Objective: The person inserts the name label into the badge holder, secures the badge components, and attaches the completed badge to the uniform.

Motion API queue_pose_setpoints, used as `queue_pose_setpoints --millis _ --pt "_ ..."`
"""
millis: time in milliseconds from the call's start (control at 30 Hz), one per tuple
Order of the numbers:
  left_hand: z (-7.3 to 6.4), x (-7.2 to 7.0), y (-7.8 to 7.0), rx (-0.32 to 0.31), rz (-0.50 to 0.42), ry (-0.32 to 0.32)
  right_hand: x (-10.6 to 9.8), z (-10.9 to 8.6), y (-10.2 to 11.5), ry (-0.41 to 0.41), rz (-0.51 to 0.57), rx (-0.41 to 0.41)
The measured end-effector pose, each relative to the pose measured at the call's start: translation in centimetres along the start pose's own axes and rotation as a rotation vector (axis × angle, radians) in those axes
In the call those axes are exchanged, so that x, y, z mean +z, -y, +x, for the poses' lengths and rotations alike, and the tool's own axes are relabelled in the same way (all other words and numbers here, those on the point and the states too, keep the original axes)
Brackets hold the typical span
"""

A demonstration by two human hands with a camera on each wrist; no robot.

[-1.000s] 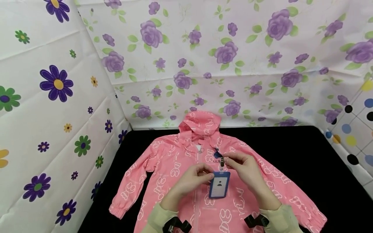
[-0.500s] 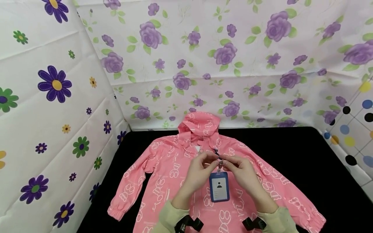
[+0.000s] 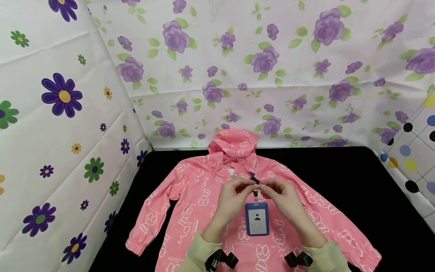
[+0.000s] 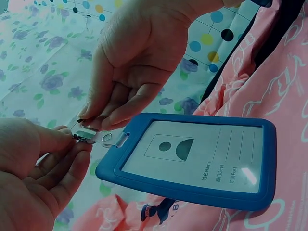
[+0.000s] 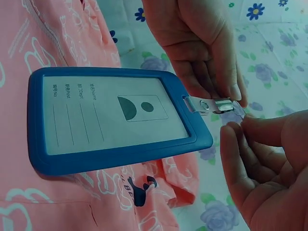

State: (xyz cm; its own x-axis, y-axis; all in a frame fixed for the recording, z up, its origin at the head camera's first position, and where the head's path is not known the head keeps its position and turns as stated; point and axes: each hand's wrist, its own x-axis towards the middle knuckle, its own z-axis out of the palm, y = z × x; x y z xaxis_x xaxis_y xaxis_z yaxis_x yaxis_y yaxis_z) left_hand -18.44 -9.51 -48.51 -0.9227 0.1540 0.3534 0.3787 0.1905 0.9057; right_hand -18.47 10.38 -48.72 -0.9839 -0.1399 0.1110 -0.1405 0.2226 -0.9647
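Note:
A blue badge holder (image 3: 257, 219) with a white card hangs from a metal badge clip (image 3: 255, 192) over the chest of a pink hooded jacket (image 3: 185, 211). My left hand (image 3: 231, 196) pinches the clip between thumb and fingertips. Close beside it, the fingertips of my right hand (image 3: 283, 194) pinch a thin wire (image 5: 240, 111) at the end of the clip. A clear strap (image 4: 108, 138) joins clip and holder. In the left wrist view the holder (image 4: 192, 163) stands tilted, card side showing. Fingers partly hide the clip's end.
The jacket lies spread on a black table (image 3: 333, 166), its hood (image 3: 232, 141) toward the back and sleeves out to both sides. A dark blue print (image 3: 253, 178) marks its chest just beyond the hands. Flowered cloth walls (image 3: 210, 75) enclose the table.
My left hand has moved up from the holder's top corner to the clip. The holder has turned from slanted to hanging nearly straight. The right hand has stayed at the clip's end.

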Motion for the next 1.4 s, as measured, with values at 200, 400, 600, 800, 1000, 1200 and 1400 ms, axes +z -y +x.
queue_pose_setpoints --millis 200,400,600,800,1000,1200,1400 --pt "0.27 -0.08 0.14 0.004 0.024 0.003 -0.13 0.2 0.16 -0.023 -0.086 0.027" --pt "0.42 -0.05 0.37 0.126 0.155 0.025 -0.1 0.3 0.31 -0.007 -0.092 0.044" --pt "0.43 0.02 0.56 0.33 0.372 0.05 0.04 0.22 0.1 -0.001 -0.128 0.051" --pt "0.27 -0.03 0.6 0.366 0.439 0.084 0.06 0.2 0.18 0.0 -0.122 0.084" --pt "0.23 -0.09 0.94 0.393 0.481 0.087 0.1 0.19 0.29 0.012 -0.11 0.103" --pt "0.07 -0.17 0.94 0.395 0.522 0.084 0.14 -0.06 0.41 0.025 -0.132 0.094" --pt "0.1 -0.08 0.71 0.421 0.566 0.061 0.33 -0.16 0.48 0.032 -0.117 0.1"
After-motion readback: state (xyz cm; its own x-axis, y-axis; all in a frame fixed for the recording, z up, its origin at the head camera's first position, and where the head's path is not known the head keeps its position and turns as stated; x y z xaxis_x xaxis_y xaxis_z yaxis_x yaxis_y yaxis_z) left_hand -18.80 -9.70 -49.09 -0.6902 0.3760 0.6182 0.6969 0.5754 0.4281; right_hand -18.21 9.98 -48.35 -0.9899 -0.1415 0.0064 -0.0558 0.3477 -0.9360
